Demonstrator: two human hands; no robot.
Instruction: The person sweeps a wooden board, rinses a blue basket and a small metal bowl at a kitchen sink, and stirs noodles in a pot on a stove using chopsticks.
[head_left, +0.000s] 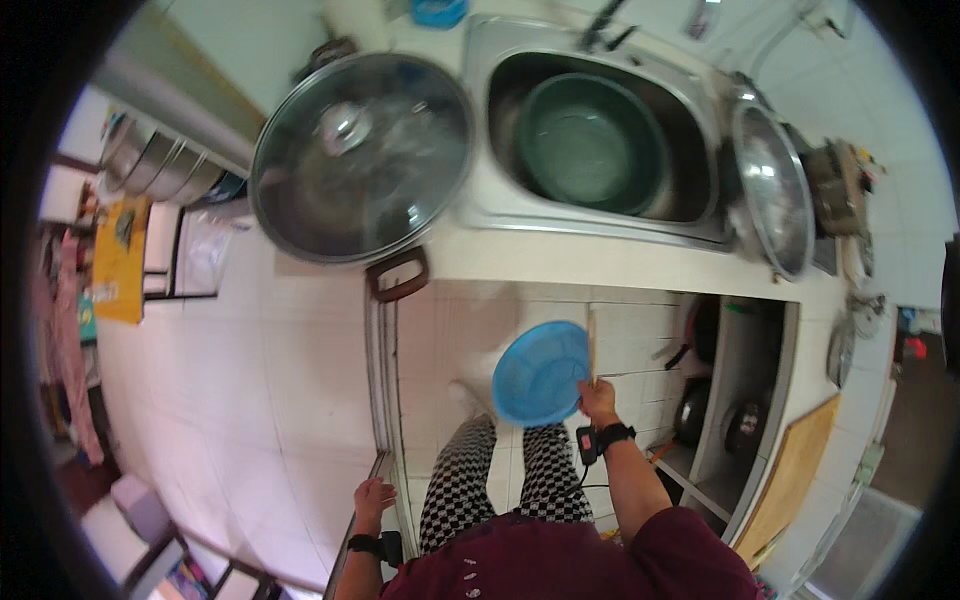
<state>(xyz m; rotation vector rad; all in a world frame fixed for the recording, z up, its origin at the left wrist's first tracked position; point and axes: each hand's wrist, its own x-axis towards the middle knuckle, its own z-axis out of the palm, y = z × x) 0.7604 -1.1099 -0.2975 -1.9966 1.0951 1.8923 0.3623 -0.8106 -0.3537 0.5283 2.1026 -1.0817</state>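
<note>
My right hand (598, 403) grips the rim of a round blue plastic basin (541, 373), held in front of my legs above the tiled floor. A thin wooden stick (592, 337), perhaps chopsticks, stands out past the same fingers, beside the basin. To the lower left, my left hand (373, 501) hangs with nothing in it and its fingers somewhat apart. It is close to the metal door track (381, 375); whether it touches anything there I cannot tell.
Ahead, a steel sink (585, 220) holds a green basin (592, 142) with water. Left of it, a large glass-lidded pan (360, 187) overhangs the counter, its brown handle (397, 274) jutting out. A metal bowl (774, 191) leans at right. Open shelves (712, 420) hold cookware.
</note>
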